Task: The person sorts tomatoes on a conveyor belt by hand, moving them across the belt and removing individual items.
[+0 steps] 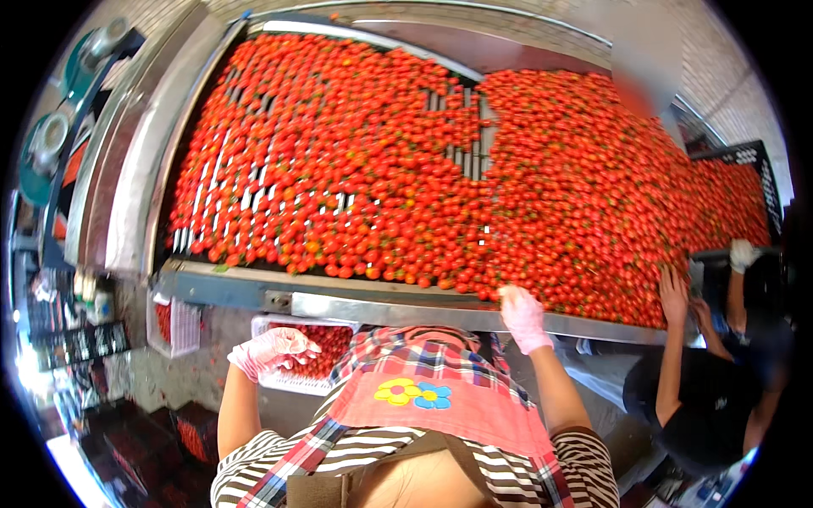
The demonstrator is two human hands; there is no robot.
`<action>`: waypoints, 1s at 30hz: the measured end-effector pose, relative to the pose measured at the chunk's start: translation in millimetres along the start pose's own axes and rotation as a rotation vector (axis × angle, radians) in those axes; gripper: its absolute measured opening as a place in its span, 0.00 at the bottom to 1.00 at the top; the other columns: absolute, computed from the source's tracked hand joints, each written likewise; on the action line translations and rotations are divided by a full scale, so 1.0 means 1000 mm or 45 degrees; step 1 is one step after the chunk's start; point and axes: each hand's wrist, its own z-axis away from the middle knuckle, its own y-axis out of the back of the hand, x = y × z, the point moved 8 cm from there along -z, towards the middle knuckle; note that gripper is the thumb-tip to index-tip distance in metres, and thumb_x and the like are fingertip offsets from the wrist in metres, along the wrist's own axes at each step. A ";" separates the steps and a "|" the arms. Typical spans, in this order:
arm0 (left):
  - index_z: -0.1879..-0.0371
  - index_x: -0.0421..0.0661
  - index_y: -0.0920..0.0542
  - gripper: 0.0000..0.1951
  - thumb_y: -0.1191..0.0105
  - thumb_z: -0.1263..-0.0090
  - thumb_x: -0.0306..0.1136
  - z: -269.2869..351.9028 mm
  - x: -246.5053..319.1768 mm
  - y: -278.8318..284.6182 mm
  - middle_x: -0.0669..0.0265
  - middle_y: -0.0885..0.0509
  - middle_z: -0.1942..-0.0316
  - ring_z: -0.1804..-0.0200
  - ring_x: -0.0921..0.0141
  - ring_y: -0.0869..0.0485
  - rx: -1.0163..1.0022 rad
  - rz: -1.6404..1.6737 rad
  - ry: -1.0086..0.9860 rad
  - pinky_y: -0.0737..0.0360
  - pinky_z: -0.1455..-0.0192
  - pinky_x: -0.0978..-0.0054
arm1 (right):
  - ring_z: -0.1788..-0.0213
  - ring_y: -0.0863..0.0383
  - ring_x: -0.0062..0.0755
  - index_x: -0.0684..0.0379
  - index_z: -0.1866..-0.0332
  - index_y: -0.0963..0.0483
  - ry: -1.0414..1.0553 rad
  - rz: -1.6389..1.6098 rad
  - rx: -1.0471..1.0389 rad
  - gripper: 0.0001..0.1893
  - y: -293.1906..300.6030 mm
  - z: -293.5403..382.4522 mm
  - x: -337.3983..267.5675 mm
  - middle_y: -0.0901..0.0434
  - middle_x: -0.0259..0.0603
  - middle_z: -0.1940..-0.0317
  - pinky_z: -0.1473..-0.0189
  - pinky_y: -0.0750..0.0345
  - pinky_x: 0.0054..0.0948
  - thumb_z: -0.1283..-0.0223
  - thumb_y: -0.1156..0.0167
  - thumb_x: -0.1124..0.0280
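My left hand (274, 353), in a pink glove, hangs over a white plastic crate (270, 379) of small red tomatoes (330, 346). Its fingers are loosely bent and apart, with nothing visible in them. My right hand (524, 319), also gloved in pink, is at the metal front rail (394, 313) of a roller sorting conveyor. Its curled fingertips touch or nearly touch the cherry tomatoes (406, 209) at the near edge; whether they hold one is hidden. The tomatoes lie spread over the rollers on the left and heaped thickly on the right, some with green bits.
At the right, a co-worker's bare hand (674, 295) rests on the heap, and another person's white-gloved hand (742, 255) is near a black crate (768, 184). A second white crate (171, 324) and dark crates (197, 432) stand on the floor at left.
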 end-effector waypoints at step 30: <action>0.25 0.51 0.35 0.35 0.37 0.31 0.35 -0.305 0.235 -0.185 0.46 0.33 0.28 0.25 0.52 0.35 0.277 -0.869 -1.077 0.32 0.27 0.63 | 0.52 0.15 0.48 0.50 0.57 0.17 -0.878 -0.169 -0.014 0.14 -0.011 -0.001 0.072 0.13 0.45 0.59 0.47 0.22 0.45 0.35 0.45 0.55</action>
